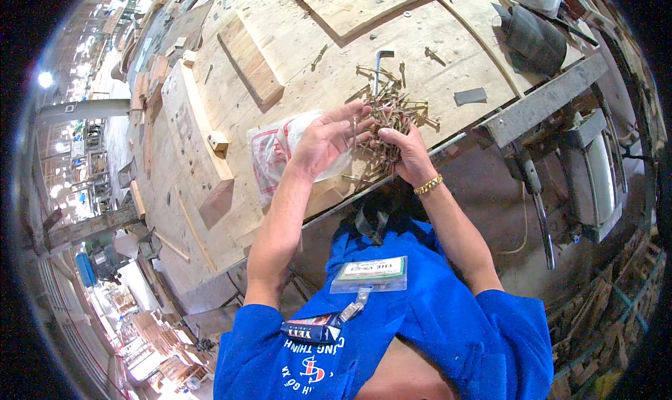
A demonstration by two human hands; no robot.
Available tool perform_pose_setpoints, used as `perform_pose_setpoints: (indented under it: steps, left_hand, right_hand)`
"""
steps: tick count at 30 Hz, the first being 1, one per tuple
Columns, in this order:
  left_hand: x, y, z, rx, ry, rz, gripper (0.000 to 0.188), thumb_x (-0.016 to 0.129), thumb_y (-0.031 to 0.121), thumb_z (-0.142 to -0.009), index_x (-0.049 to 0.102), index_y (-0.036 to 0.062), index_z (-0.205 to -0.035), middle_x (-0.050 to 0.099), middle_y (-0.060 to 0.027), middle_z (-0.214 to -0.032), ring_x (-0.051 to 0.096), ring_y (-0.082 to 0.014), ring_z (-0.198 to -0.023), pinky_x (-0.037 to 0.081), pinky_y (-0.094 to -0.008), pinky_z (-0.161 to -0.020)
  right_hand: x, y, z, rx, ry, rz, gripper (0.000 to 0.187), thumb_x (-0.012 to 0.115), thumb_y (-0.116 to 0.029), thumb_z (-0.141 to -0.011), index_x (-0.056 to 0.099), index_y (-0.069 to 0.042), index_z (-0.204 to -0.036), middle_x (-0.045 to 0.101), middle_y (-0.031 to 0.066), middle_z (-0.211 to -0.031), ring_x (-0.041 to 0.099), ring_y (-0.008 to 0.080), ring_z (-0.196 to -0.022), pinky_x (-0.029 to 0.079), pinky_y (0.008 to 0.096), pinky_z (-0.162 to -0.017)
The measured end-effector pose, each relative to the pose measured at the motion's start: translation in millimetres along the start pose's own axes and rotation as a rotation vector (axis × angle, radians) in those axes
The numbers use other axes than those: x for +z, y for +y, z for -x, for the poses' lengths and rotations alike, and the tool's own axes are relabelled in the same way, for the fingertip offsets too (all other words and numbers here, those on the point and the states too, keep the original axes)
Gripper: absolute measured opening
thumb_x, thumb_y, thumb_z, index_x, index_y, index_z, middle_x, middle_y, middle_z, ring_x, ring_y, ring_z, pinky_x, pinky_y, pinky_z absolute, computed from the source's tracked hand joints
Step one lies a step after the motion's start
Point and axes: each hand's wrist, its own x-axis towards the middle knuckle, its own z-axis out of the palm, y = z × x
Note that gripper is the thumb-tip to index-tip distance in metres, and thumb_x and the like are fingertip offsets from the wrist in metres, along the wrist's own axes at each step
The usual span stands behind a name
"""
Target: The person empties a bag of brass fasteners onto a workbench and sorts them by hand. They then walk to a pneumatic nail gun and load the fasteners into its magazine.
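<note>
A heap of long, yellowish and brown metal screws (389, 113) lies near the front edge of the wooden workbench (315, 78). My right hand (413, 151) is closed round a bunch of them at the heap's near side, thumb on top. At the heap's left side is my left hand (329, 139), its fingers bent inward; a thin screw (355, 130) appears to be between them. An L-shaped hex key (378, 71) sticks out at the far side of the heap. Under my left hand and wrist lies a clear plastic bag (269, 151) with red print.
Wooden blocks (248, 57) and a long board (189, 113) lie to the left. A plywood sheet (371, 8) is at the back. Loose screws (434, 55) and a grey scrap (470, 96) lie about. Dark sheeting (535, 39) and a metal clamp frame (542, 99) stand at right.
</note>
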Motion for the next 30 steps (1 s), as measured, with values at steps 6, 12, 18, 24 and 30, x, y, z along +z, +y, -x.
perform_pose_setpoints:
  steps: [6,12,18,24,30]
  left_hand:
    - [-1.6,-12.1,-0.7,0.073,0.043,-0.074,0.043,0.048,-0.004,-0.086,0.045,-0.0053,-0.128,0.051,-0.0177,-0.129,0.053,-0.0266,-0.116,0.044,-0.0375,-0.098]
    - [5.1,-12.0,2.0,0.048,0.038,-0.124,0.053,0.048,-0.001,-0.081,0.039,-0.0067,-0.133,0.046,-0.0171,-0.135,0.050,-0.0255,-0.119,0.040,-0.0369,-0.101]
    - [4.8,-9.8,8.4,0.011,-0.042,0.108,0.057,0.049,0.004,-0.080,0.036,-0.0072,-0.134,0.044,-0.0175,-0.136,0.048,-0.0261,-0.122,0.037,-0.0379,-0.105]
    - [17.7,-22.6,7.6,0.137,0.234,-0.244,0.049,0.054,-0.006,-0.082,0.043,-0.0047,-0.130,0.050,-0.0155,-0.130,0.052,-0.0221,-0.117,0.043,-0.0313,-0.099]
    - [27.1,-44.7,-0.8,0.296,0.457,-0.421,0.038,0.057,-0.010,-0.080,0.055,-0.0049,-0.118,0.060,-0.0131,-0.114,0.059,-0.0186,-0.103,0.048,-0.0279,-0.089]
  right_hand:
    - [4.5,-0.9,0.7,0.018,0.009,0.035,0.037,0.066,-0.002,-0.077,0.054,-0.002,-0.113,0.064,0.0062,-0.097,0.062,0.0144,-0.083,0.052,0.0295,-0.075]
    - [5.5,4.8,-0.9,-0.041,0.095,0.139,0.038,0.071,-0.002,-0.074,0.055,-0.003,-0.109,0.063,0.0054,-0.098,0.061,0.0142,-0.085,0.052,0.0308,-0.076]
    - [13.9,-0.4,3.7,-0.019,0.118,0.159,0.037,0.070,-0.004,-0.076,0.054,-0.002,-0.109,0.063,0.0050,-0.096,0.062,0.0129,-0.081,0.052,0.0270,-0.072]
    - [20.2,-0.5,7.5,0.013,0.126,0.033,0.031,0.066,-0.002,-0.079,0.056,-0.002,-0.108,0.064,0.0054,-0.096,0.062,0.0131,-0.081,0.053,0.0276,-0.072]
    - [19.4,10.8,8.6,-0.063,0.112,-0.042,0.029,0.060,-0.006,-0.084,0.054,-0.001,-0.113,0.064,0.0074,-0.100,0.064,0.0157,-0.087,0.055,0.0307,-0.075]
